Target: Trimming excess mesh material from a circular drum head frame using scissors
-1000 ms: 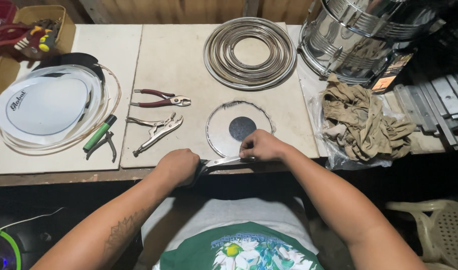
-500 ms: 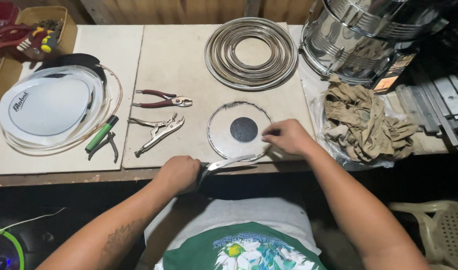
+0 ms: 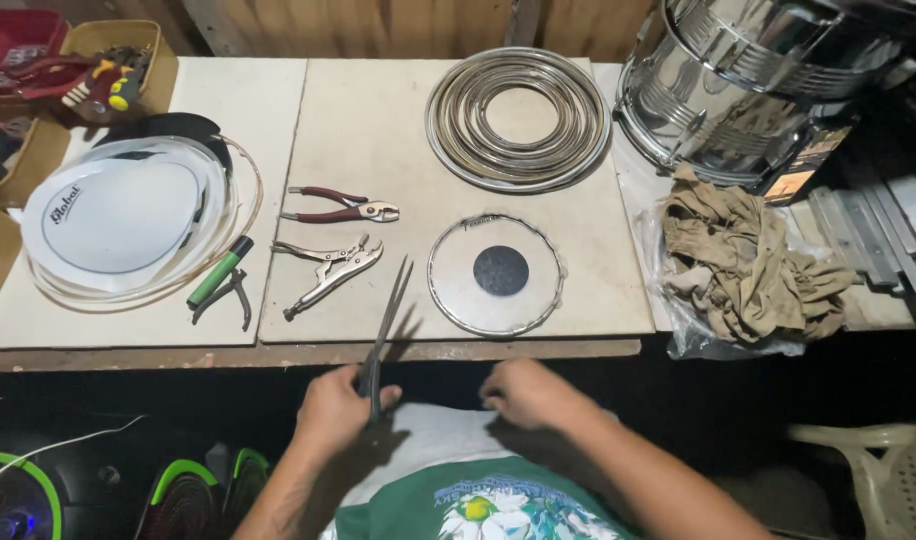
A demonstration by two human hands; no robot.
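Observation:
My left hand [image 3: 340,405] is closed around the handles of a long pair of dark scissors [image 3: 390,308], below the table's front edge. The blades point away from me and lie over the edge of the board. My right hand [image 3: 528,392] hovers over my lap beside it, fingers curled, with nothing seen in it. Just beyond the hands a small clear drumhead [image 3: 458,290] with a black centre dot lies flat on the board [image 3: 368,130], touched by neither hand.
Red-handled pliers [image 3: 343,207] and locking pliers [image 3: 330,270] lie left of the drumhead. Stacked metal hoops [image 3: 456,120] sit behind it. A white drumhead [image 3: 123,215] and a green-handled tool [image 3: 218,272] lie left. At right are a chrome drum shell [image 3: 758,80], rags [image 3: 753,260] and a plastic chair [image 3: 868,465].
My right hand left the clear drumhead and drew back to my lap. My left hand swung the scissors from lying along the table edge to pointing away from me.

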